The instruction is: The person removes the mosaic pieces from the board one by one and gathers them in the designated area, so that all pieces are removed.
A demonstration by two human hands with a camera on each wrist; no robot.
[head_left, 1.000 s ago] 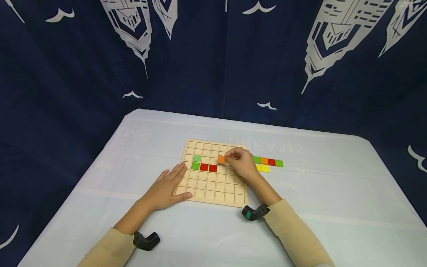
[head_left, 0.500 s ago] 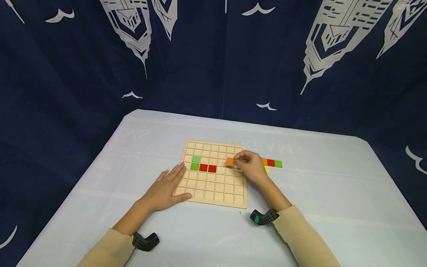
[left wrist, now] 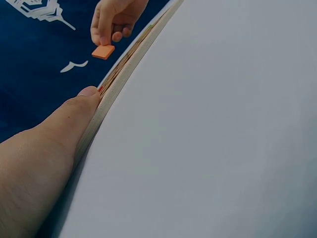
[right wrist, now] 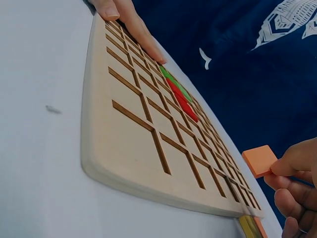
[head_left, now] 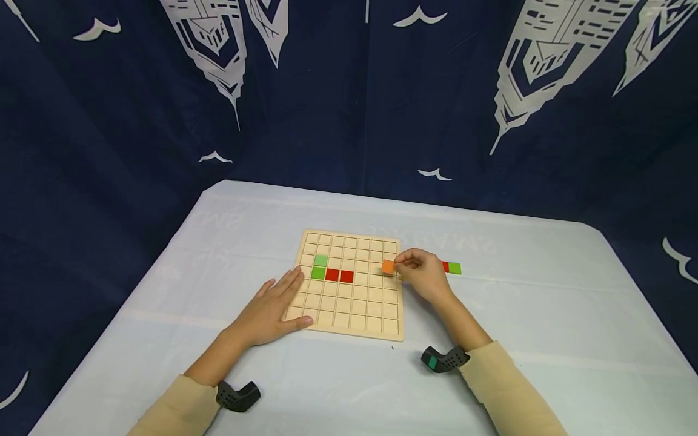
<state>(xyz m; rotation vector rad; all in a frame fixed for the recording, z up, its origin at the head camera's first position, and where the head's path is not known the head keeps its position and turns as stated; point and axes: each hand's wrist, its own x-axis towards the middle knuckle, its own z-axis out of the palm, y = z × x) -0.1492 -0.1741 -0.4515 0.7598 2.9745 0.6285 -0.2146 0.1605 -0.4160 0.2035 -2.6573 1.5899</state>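
Observation:
My right hand (head_left: pixel 428 275) pinches a small square orange tile (head_left: pixel 388 267) between thumb and fingers. In the right wrist view the orange tile (right wrist: pixel 260 160) is held above the board's right part, apart from it. The wooden grid board (head_left: pixel 351 306) lies flat on the table. My left hand (head_left: pixel 269 309) rests with straight fingers along the board's left edge; its thumb touches the near-left corner. Set in the grid are a light green tile (head_left: pixel 320 260), a green tile (head_left: pixel 318 273) just nearer, and two red tiles (head_left: pixel 339 275) in a row beside it.
Right of the board, past my right hand, show a red tile (head_left: pixel 445 267) and a green tile (head_left: pixel 455 268); the hand hides others. A yellow tile (right wrist: pixel 247 227) shows by the board in the right wrist view. A dark blue curtain (head_left: pixel 327 121) hangs behind the white-covered table (head_left: pixel 180 290).
My right hand has moved right with the orange tile, from above the middle of the board to its right edge, covering more of the tiles there. My left hand has stayed put.

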